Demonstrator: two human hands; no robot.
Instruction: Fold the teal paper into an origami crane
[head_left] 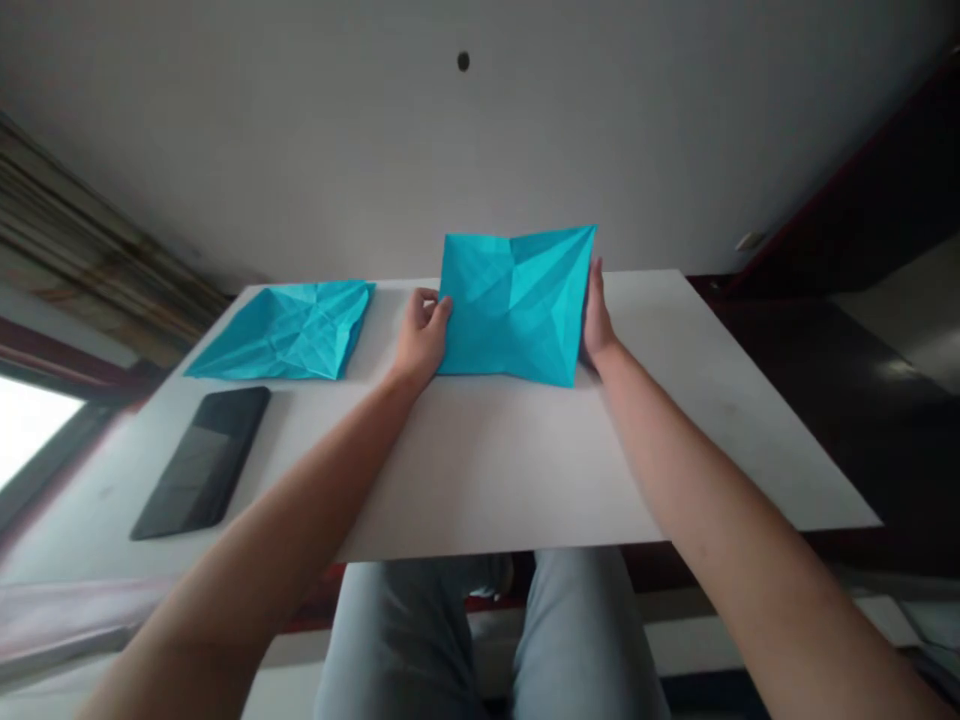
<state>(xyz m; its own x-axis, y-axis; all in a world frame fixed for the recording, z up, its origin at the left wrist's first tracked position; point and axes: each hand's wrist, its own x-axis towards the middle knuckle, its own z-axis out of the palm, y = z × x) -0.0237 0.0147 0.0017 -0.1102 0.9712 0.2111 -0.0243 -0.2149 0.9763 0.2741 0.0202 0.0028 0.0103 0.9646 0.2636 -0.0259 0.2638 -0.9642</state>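
My left hand (422, 340) grips the left edge of a creased turquoise paper sheet (514, 305), and my right hand (598, 318) holds its right edge. The sheet stands tilted between my hands, with its lower edge near the white table (495, 470) and its upper edge rising past the table's far edge. A second creased turquoise paper sheet (285, 332) lies flat on the table, just left of my left hand and apart from it.
A black tablet in a folio case (202, 462) lies at the table's left, nearer me than the flat sheet. My knees in grey trousers (480, 640) sit below the near edge. A dark floor (825, 400) lies beyond the right edge, with a curtain (97, 260) at left.
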